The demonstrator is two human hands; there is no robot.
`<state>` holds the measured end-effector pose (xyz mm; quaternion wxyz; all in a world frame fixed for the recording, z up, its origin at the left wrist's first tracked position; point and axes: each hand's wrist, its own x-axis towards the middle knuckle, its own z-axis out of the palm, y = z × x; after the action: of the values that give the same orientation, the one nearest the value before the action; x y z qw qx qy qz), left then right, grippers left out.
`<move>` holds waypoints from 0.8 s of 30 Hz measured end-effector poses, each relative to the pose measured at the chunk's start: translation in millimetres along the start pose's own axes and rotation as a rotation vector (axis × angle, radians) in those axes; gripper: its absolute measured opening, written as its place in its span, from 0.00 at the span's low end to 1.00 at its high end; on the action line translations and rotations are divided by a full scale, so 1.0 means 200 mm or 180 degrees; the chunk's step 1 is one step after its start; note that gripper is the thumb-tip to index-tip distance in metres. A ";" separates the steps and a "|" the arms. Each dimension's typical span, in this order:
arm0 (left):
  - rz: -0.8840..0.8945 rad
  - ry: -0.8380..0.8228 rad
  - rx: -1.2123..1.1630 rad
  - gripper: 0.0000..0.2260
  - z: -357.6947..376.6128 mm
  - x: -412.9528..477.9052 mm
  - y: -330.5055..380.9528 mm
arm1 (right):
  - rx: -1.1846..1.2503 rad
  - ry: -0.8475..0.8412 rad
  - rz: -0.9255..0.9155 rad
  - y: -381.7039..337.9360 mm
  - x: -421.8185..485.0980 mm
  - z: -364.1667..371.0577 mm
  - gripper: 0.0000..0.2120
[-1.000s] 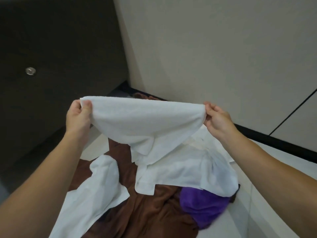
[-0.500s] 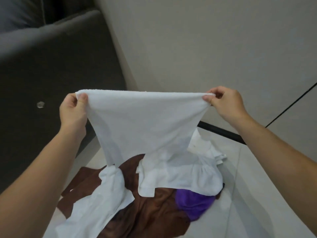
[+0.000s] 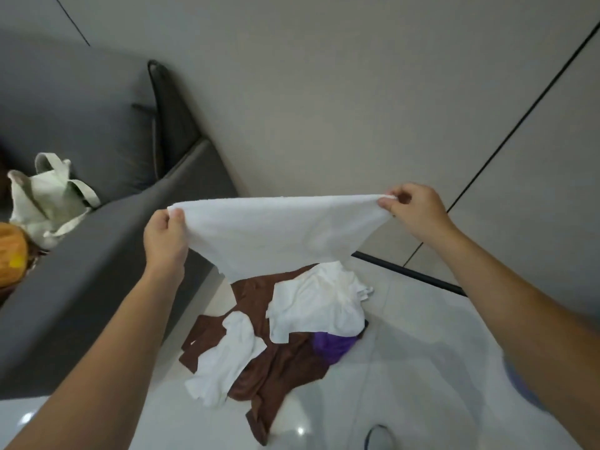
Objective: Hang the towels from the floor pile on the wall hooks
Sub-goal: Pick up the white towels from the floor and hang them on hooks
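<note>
White towel point(image 3: 276, 235): top edge stretched from 9 to 3 o'clock.
Left hand point(image 3: 165, 237): pinching the 9 o'clock corner.
Right hand point(image 3: 414, 209): pinching the 3 o'clock corner.
Wall hooks: not in view.

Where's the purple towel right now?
Head view: the purple towel lies on the floor right of centre, partly under a crumpled white towel, beside the brown towel.
</note>
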<state>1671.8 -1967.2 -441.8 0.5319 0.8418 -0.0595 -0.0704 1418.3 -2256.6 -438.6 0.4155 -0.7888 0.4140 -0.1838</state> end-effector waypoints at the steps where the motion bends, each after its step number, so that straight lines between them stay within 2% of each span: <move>1: -0.0017 -0.0026 -0.0021 0.13 -0.05 -0.04 0.11 | 0.0294 -0.0014 0.0117 -0.08 -0.04 -0.11 0.06; 5: 0.0125 -0.0112 0.0001 0.14 -0.25 -0.17 0.49 | 0.1091 -0.0130 0.0406 -0.36 -0.18 -0.49 0.06; 9: 0.0372 -0.0134 -0.0005 0.15 -0.34 -0.22 0.75 | 0.1095 -0.0213 0.0179 -0.49 -0.27 -0.74 0.06; 12: 0.0479 -0.0218 -0.0077 0.14 -0.35 -0.22 0.87 | 0.0575 -0.0155 -0.0049 -0.54 -0.33 -0.86 0.12; 14: 0.0584 -0.0363 -0.0174 0.12 -0.34 -0.24 0.94 | -0.0047 -0.0059 -0.0072 -0.58 -0.40 -0.92 0.10; 16: 0.0753 -0.0577 -0.0296 0.12 -0.29 -0.26 1.00 | -0.0367 0.0160 0.0020 -0.58 -0.50 -0.98 0.04; 18: 0.0871 -0.0795 -0.0378 0.14 -0.25 -0.26 1.02 | -0.0331 0.0453 0.0131 -0.59 -0.63 -1.02 0.03; 22: 0.1028 -0.1270 -0.0477 0.13 -0.17 -0.28 1.07 | -0.0152 0.1042 0.0364 -0.59 -0.92 -1.06 0.05; 24: 0.1111 -0.1586 -0.0457 0.13 -0.12 -0.34 1.10 | -0.0220 0.1354 0.0501 -0.59 -1.09 -1.06 0.10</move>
<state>1604.0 -2027.1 -229.5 0.5631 0.7360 -0.3264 -0.1863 1214.4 -2150.8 -207.3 0.3046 -0.7113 0.5585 -0.2987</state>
